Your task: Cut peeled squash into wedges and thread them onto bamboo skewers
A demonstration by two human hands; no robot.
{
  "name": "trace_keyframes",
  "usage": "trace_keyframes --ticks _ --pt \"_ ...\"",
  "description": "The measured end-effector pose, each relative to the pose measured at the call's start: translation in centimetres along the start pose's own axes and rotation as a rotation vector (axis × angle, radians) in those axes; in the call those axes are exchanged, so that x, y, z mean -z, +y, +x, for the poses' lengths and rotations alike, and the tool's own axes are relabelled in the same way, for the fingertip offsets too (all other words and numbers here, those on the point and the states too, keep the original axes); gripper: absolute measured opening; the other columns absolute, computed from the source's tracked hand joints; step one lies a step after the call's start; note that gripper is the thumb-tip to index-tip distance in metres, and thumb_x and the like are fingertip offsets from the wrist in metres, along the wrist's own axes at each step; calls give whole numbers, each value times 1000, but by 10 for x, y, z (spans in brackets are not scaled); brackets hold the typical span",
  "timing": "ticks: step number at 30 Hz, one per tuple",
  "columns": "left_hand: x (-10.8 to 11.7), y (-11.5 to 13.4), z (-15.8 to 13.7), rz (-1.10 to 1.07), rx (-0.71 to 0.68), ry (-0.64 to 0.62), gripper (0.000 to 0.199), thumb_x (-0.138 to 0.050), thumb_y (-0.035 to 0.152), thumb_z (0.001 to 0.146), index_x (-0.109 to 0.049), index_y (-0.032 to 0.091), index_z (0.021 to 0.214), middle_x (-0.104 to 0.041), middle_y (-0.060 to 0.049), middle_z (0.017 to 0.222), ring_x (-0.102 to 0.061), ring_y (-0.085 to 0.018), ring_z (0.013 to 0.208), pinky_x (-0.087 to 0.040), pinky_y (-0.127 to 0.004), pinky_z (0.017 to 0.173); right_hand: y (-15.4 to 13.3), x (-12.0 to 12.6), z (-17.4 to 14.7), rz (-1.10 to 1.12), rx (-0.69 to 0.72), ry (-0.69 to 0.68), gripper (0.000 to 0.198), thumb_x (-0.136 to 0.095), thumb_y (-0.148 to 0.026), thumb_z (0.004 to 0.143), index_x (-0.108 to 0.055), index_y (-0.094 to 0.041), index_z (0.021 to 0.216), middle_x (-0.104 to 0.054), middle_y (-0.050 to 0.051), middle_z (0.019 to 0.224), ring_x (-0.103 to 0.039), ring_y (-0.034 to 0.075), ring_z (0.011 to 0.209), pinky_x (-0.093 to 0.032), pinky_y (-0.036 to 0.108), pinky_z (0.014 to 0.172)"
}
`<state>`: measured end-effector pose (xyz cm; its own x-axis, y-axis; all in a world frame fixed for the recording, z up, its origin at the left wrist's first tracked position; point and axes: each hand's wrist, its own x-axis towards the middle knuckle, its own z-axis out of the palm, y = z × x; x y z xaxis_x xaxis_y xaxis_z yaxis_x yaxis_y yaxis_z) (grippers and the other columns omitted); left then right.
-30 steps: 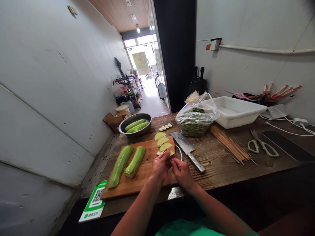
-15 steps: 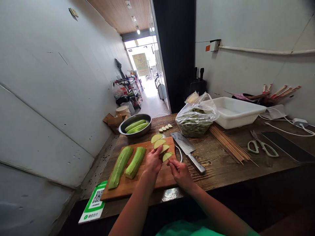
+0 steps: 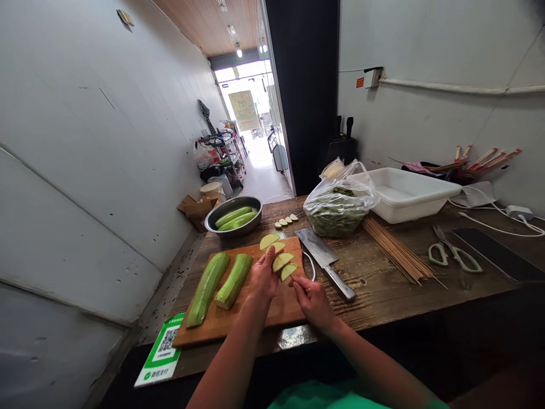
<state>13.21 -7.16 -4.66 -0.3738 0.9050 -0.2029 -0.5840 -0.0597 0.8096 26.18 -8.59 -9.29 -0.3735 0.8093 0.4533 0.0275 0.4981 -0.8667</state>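
Several pale half-round zucchini slices with green rims line up above the cutting board. My left hand is closed, its thumb pressed against one of the middle slices. In a pinch, my right hand grips the end of a thin wooden skewer just below the lowest slice; most of the skewer is hidden by the slices. To the left on the board lie a long peeled zucchini piece and a shorter one. A cleaver rests on the table right of the board.
Behind the board stands a metal bowl holding zucchini. Small zucchini ends sit near a plastic bag of greens. Rightward are a white tub, a bundle of skewers, scissors and a dark phone-like slab.
My left hand and its thumb have shifted slightly left and up, and the upper slices have moved left with it. The right hand stays nearly in place.
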Motion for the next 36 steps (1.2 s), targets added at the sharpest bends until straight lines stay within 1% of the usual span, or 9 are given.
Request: trace_keyframes --ticks 4,11,17,22,25,28,30,33,36 --pt "3 9 5 20 -9 35 19 -65 23 72 -59 11 86 -66 -10 77 -62 -20 67 -53 -34 61 -4 1 0 1 13 -20 24 -40 -23 87 -61 -16 78 -62 3 70 -57 14 63 -41 22 59" --pt "0 11 6 32 24 89 17 -61 20 74 -57 11 89 -66 -10 76 -64 -21 69 -53 -35 62 -1 1 -1 -2 16 -42 24 -41 -21 87 -62 -15 78 -64 4 72 -59 14 66 -41 22 61" --pt "-3 14 3 48 50 65 16 -61 20 74 -58 10 86 -66 -12 77 -63 -20 64 -52 -33 58 0 -1 -2 -2 22 -27 23 -40 -21 87 -62 -16 80 -64 4 72 -58 14 64 -41 22 61" --pt "-6 9 -2 63 52 37 12 -61 18 72 -60 9 80 -65 -11 76 -62 -19 63 -53 -31 57 -1 0 -2 -18 16 -13 25 -39 -23 87 -62 -16 79 -62 3 69 -56 14 62 -40 22 57" --pt "-7 6 -4 35 33 46 15 -63 20 72 -60 11 82 -65 -9 76 -61 -17 63 -53 -30 57 -1 1 -1 -24 10 -7 26 -40 -25 87 -62 -15 78 -60 2 64 -53 12 55 -38 21 53" --pt "-5 10 -2 1 8 59 21 -63 29 73 -61 14 87 -65 -7 78 -61 -17 65 -53 -31 59 -1 1 -1 -3 11 -14 25 -40 -24 87 -62 -16 79 -61 2 67 -54 12 57 -39 21 53" --pt "-2 16 2 -13 -21 48 23 -62 32 74 -61 14 88 -65 -8 80 -62 -18 68 -53 -32 61 -1 1 -1 12 16 -20 24 -41 -24 87 -62 -16 79 -62 3 70 -55 13 60 -40 21 56" --pt "2 25 9 -4 -71 37 22 -62 28 74 -61 11 88 -66 -10 80 -62 -20 71 -53 -34 64 -2 1 -1 3 21 -32 25 -40 -24 87 -62 -16 78 -61 2 66 -56 13 60 -41 21 57" --pt "5 28 13 16 -94 77 17 -61 21 74 -62 10 87 -67 -10 79 -63 -21 71 -53 -35 64 -1 1 -2 -17 23 -39 25 -40 -24 87 -62 -16 77 -61 1 64 -55 13 59 -40 21 56"
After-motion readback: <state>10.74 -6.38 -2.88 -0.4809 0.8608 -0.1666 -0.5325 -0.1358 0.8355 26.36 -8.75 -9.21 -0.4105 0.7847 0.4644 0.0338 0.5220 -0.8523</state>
